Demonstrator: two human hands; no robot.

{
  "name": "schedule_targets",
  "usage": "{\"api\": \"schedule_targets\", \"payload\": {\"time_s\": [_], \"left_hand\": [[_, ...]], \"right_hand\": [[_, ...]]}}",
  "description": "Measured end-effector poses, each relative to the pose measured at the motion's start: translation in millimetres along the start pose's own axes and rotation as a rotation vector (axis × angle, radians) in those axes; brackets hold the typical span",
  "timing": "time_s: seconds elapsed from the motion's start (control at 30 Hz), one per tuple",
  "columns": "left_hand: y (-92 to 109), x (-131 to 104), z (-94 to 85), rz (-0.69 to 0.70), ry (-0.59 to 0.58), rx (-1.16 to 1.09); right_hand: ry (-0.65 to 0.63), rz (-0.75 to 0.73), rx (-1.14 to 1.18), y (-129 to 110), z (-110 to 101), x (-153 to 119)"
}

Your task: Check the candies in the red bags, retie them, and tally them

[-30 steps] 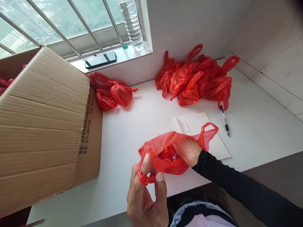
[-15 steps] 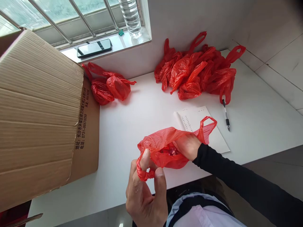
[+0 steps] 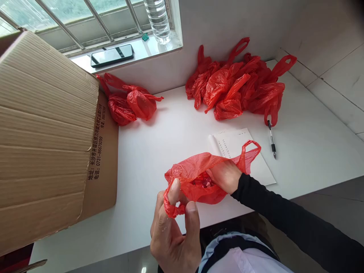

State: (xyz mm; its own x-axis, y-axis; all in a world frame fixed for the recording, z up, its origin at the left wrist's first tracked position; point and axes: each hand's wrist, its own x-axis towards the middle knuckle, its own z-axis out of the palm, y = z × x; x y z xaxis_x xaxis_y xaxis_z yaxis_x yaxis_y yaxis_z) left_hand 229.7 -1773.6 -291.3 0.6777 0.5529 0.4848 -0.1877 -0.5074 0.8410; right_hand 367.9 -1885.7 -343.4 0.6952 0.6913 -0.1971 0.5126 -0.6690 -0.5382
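Observation:
A thin red plastic bag (image 3: 196,163) is held open over the near side of the white table. My left hand (image 3: 174,231) has one of its handles looped round the index finger, with the thumb close by. My right hand (image 3: 227,176) reaches into the bag's mouth, and the plastic hides its fingers. Small shiny red packets (image 3: 203,182) with pale markings show inside, beside that hand. The bag's other handle stands up above my right wrist.
Several knotted red bags (image 3: 227,83) lie against the wall, and more bags (image 3: 136,102) rest beside a large cardboard box (image 3: 48,140). An open notebook (image 3: 263,168) and a pen (image 3: 271,138) lie at right. A phone (image 3: 112,55) and a water bottle (image 3: 157,21) occupy the windowsill.
Both hands and the bag stay almost where they were. The view has shifted very slightly.

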Motion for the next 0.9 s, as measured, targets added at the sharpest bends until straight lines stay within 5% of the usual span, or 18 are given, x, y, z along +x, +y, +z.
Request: {"api": "schedule_targets", "payload": {"time_s": [0.2, 0.47, 0.9], "left_hand": [[3.6, 0.9, 0.4, -0.014, 0.011, 0.004], [5.6, 2.8, 1.4, 0.009, 0.019, -0.019], [-1.4, -1.1, -2.5, 0.056, -0.012, -0.016]], "right_hand": [[0.052, -0.135, 0.147, 0.3, 3.0, -1.8], [-0.122, 0.002, -0.164, -7.4, -10.7, -18.0], [-0.023, -0.015, 0.041, -3.1, -1.9, -4.8]]}}
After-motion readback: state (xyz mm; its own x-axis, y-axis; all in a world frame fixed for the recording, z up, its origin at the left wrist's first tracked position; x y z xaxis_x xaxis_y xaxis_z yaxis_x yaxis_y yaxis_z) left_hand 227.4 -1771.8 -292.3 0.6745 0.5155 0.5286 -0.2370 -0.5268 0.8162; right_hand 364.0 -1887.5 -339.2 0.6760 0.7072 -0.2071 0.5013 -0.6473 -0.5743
